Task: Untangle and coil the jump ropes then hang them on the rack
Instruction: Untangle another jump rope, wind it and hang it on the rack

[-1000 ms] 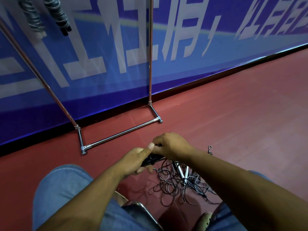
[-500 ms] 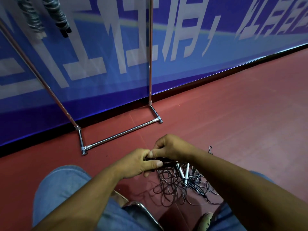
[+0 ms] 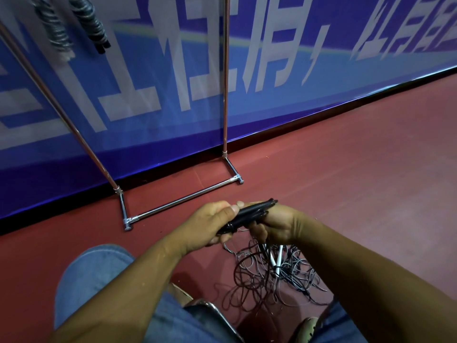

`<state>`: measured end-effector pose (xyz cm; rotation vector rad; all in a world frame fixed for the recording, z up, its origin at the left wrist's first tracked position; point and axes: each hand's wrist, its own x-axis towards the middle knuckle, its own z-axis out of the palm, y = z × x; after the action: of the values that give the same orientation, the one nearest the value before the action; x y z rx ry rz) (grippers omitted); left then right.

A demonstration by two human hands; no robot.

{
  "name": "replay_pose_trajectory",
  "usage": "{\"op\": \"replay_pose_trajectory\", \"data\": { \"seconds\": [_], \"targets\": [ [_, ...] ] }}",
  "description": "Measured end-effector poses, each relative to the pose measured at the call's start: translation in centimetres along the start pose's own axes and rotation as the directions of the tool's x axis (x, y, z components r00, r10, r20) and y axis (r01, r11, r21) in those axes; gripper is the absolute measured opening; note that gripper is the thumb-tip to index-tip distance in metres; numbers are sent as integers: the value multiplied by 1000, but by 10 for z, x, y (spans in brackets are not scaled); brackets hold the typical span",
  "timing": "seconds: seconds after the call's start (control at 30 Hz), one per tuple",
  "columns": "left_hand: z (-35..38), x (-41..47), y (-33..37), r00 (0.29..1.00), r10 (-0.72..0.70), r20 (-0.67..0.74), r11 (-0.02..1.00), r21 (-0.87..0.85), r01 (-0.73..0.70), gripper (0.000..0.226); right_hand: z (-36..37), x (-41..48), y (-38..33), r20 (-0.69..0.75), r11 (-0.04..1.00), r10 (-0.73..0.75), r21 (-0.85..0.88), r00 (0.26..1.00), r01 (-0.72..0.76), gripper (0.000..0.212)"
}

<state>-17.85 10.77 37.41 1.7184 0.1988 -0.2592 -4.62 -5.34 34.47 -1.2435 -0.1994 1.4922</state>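
Red floor (image 3: 358,194): rack (image 3: 183,200) ahead, tangled ropes (image 3: 257,276) below the gripped handles (image 3: 247,214).

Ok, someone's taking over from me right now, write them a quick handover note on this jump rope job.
Left hand: grips the black handles at their near end.
Right hand: holds the same handles at the far end.
Their cord drops toward the tangled pile on the floor, which has white handles in it.
Done: two coiled ropes hang on the rack.
Left: free this rope, coil it, hang it, then do the rest of the pile.
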Motion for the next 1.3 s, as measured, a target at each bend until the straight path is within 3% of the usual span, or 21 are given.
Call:
{"op": "replay_pose_trajectory", "data": {
  "seconds": [0.1,0.27,0.33,0.4,0.5,0.57,0.67,0.77,0.83,1.03,1.2,1.3],
  "targets": [
    [1,2,-3,996,-14,-91,1000,4,14,26,8,1,0,-145,999,17,-31,989,-22,18],
    [3,8,-8,973,-16,-229,999,-49,5,27,23,2,6,-171,985,-38,-171,985,8,14],
    [4,11,-12,954,-17,-299,999,-54,1,28,27,4,8,-207,970,-80,-243,975,28,23],
    [4,16,-20,927,-9,-375,1000,-11,5,33,31,6,10,-250,944,-134,-326,959,47,33],
    [-1,21,-30,883,15,-469,995,93,33,39,40,6,14,-313,869,-247,-490,917,67,21],
    [-6,21,-34,870,32,-492,990,134,39,40,45,5,13,-312,744,-331,-667,891,43,18],
    [-10,20,-40,859,74,-507,968,245,61,45,50,-1,10,-177,393,-436,-920,882,10,22],
    [-12,18,-45,859,124,-496,905,411,107,56,57,-6,8,-3,24,-468,-1000,884,9,23],
    [-10,19,-49,862,135,-489,870,474,133,54,60,-7,7,34,-103,-464,-995,885,-15,22],
    [-12,19,-53,891,139,-433,833,537,131,58,60,-7,12,18,-165,-548,-982,836,-87,9],
    [-14,23,-53,901,172,-397,784,610,119,67,60,-3,16,74,-225,-673,-968,736,-109,20],
    [-15,21,-54,912,178,-371,790,606,92,59,53,-5,12,67,-103,-680,-995,730,-5,14]
  ]
}}
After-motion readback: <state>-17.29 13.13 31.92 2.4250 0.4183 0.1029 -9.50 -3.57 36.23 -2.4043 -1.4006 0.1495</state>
